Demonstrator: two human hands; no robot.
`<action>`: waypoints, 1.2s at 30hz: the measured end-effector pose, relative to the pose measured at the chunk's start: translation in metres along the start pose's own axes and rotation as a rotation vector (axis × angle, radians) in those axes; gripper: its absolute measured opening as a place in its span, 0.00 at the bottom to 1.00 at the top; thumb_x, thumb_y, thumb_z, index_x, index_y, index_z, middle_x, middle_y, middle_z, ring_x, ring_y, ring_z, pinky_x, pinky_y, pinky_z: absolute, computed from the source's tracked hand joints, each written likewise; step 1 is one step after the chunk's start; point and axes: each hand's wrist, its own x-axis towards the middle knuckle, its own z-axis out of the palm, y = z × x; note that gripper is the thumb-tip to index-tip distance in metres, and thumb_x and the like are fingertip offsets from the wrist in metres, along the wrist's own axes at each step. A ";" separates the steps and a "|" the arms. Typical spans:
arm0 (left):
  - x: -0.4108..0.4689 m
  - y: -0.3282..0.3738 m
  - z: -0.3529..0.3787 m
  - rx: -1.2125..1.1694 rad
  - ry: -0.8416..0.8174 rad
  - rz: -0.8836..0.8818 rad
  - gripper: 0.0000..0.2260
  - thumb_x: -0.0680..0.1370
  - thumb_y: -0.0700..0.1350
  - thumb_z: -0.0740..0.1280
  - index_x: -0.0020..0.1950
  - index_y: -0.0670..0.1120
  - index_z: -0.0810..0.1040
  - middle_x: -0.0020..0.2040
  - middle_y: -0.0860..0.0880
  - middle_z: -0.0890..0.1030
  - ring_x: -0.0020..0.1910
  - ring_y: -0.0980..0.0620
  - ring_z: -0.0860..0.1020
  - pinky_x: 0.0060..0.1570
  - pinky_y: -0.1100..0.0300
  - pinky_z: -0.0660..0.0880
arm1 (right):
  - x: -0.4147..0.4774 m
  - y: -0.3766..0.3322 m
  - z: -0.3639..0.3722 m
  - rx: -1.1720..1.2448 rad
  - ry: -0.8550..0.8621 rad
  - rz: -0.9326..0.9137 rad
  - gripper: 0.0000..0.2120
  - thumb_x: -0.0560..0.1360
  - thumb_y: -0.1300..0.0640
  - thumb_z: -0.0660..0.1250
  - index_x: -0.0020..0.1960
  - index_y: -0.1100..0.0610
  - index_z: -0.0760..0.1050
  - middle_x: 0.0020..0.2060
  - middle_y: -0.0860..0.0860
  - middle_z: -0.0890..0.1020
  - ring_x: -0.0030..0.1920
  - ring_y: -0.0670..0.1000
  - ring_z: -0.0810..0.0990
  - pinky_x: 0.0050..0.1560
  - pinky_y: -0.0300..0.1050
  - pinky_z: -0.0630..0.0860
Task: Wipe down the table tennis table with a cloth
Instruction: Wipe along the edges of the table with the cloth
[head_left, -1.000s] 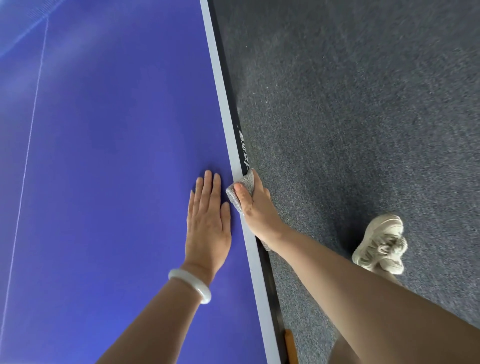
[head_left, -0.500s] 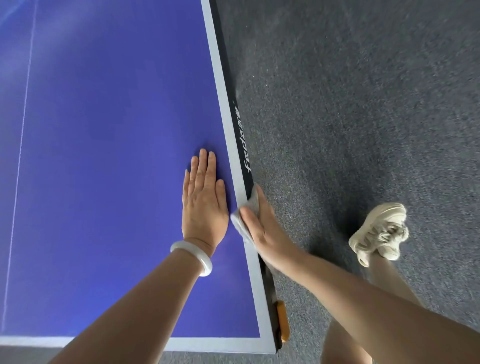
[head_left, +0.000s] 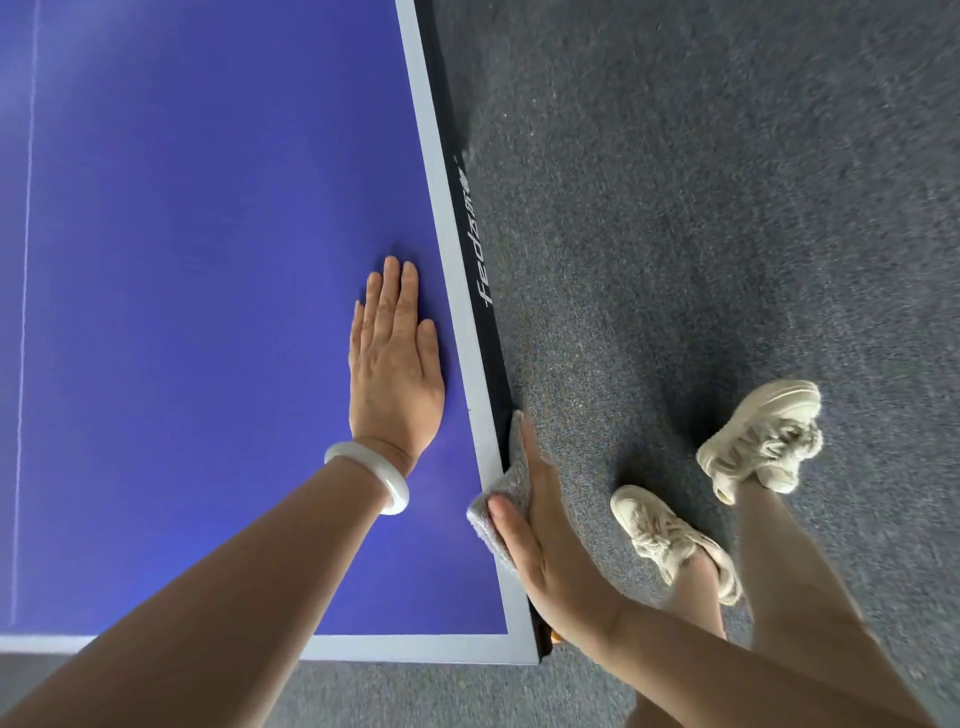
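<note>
cloth (head_left: 506, 486) sits folded over the right-hand rim of the tabletop (head_left: 182, 312), near the corner closest to the person: part lies on the white border (head_left: 467, 353), part goes down the black side edge (head_left: 480, 249). Reads as an edge-wipe setup, since wrapping the rim covers the top strip and the vertical face in one pass. right hand (head_left: 553, 551) clamps it there: thumb flat on top of the cloth, the other fingers straight and pressed together against the side face, so the rim is pinched through the fabric. Fingertips point away from the person along the edge, wrist is just off the corner, forearm comes in from lower right. left hand (head_left: 395, 358) is off the cloth, palm down on the blue surface just beside the border, fingers straight and close together, thumb alongside, white bracelet (head_left: 371, 475) at the wrist. It carries nothing, so my guess is it's a brace for leaning in. Person stands on the grey carpet (head_left: 727, 208) right of the table, shoes (head_left: 761, 436) near the corner. No dirt or wet streaks visible on the blue, so can't judge how much is done
</note>
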 end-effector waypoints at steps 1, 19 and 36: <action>0.000 0.000 0.000 -0.002 0.001 -0.001 0.24 0.83 0.45 0.48 0.79 0.41 0.56 0.80 0.45 0.56 0.79 0.47 0.52 0.77 0.47 0.50 | -0.007 0.000 -0.003 -0.029 -0.039 -0.021 0.33 0.82 0.48 0.54 0.79 0.44 0.38 0.67 0.61 0.67 0.62 0.51 0.71 0.71 0.59 0.65; 0.001 0.000 -0.002 0.016 -0.023 -0.015 0.24 0.83 0.45 0.47 0.79 0.41 0.54 0.80 0.45 0.53 0.80 0.47 0.50 0.77 0.48 0.48 | -0.002 -0.001 0.023 -0.211 0.321 -0.127 0.33 0.81 0.51 0.60 0.80 0.58 0.49 0.79 0.52 0.58 0.78 0.50 0.59 0.73 0.61 0.62; 0.005 0.003 -0.007 -0.073 -0.042 -0.060 0.24 0.82 0.46 0.50 0.79 0.45 0.58 0.80 0.52 0.55 0.79 0.55 0.51 0.77 0.54 0.48 | 0.123 -0.049 -0.016 0.041 0.176 0.053 0.29 0.82 0.50 0.60 0.78 0.59 0.57 0.74 0.55 0.68 0.75 0.51 0.65 0.76 0.51 0.60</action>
